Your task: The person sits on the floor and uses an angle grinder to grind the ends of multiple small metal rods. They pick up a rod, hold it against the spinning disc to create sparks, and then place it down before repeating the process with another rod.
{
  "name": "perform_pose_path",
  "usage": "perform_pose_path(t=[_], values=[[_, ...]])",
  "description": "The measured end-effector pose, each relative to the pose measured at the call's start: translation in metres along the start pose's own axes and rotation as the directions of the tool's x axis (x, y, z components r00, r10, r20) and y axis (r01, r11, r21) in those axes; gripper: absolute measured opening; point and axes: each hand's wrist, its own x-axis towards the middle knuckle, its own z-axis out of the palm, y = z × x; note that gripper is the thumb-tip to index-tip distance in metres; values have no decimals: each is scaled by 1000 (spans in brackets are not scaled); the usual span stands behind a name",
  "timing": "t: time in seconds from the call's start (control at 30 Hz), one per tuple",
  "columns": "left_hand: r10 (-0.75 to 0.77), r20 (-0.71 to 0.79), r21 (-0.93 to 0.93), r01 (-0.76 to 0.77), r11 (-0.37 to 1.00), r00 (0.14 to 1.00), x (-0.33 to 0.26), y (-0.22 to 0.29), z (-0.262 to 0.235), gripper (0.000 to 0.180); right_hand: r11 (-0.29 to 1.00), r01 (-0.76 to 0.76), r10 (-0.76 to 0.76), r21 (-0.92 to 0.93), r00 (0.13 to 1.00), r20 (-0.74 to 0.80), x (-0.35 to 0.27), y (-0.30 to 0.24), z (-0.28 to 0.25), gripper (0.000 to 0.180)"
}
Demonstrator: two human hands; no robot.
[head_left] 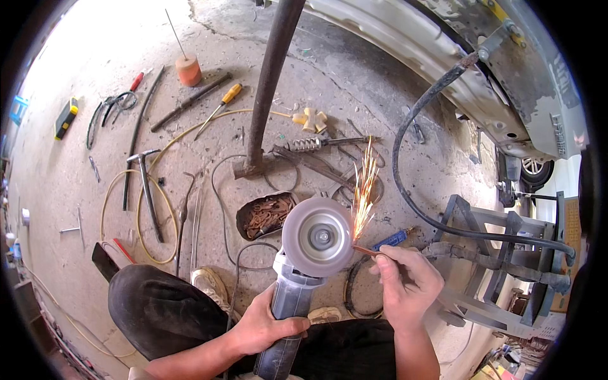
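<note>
My left hand (pixel 263 326) grips the grey body of an angle grinder (pixel 288 316), whose round disc (pixel 318 236) faces up and spins. My right hand (pixel 405 285) pinches a thin metal rod (pixel 366 250) and presses its tip against the disc's right edge. Orange sparks (pixel 364 187) fly upward from the contact point. I squat on a concrete floor, with my knees in dark trousers (pixel 158 310) below the hands.
A dish of rusty scraps (pixel 266 215), a hammer (pixel 147 190), screwdrivers (pixel 221 104), a spring tool (pixel 316 143), yellow hose (pixel 136 215) and cables lie around. A dark pole (pixel 269 82) stands ahead. A thick black hose (pixel 411 190) runs to a grey metal frame (pixel 506 253) at right.
</note>
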Motion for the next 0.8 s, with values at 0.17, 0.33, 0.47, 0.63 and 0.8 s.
perform_pose_path(t=[0.17,0.33,0.47,0.63,0.8], values=[[-7,-10,1,7,1000,1000,-1,1,1,60,1000,-8,8,-14,1000,16,1,-2,-1,12],[4,-16,28,-3,1000,1000,0,2,1,60,1000,16,-16,-19,1000,21,1,0,0,12],[10,-22,25,-9,1000,1000,-1,0,0,61,999,40,-39,-34,999,37,0,1,-1,12],[12,-33,40,-11,999,999,-1,0,1,62,997,64,-63,-32,997,37,1,2,0,13],[14,-32,47,-13,999,999,-1,1,1,61,997,65,-63,-48,997,48,2,-1,-1,13]])
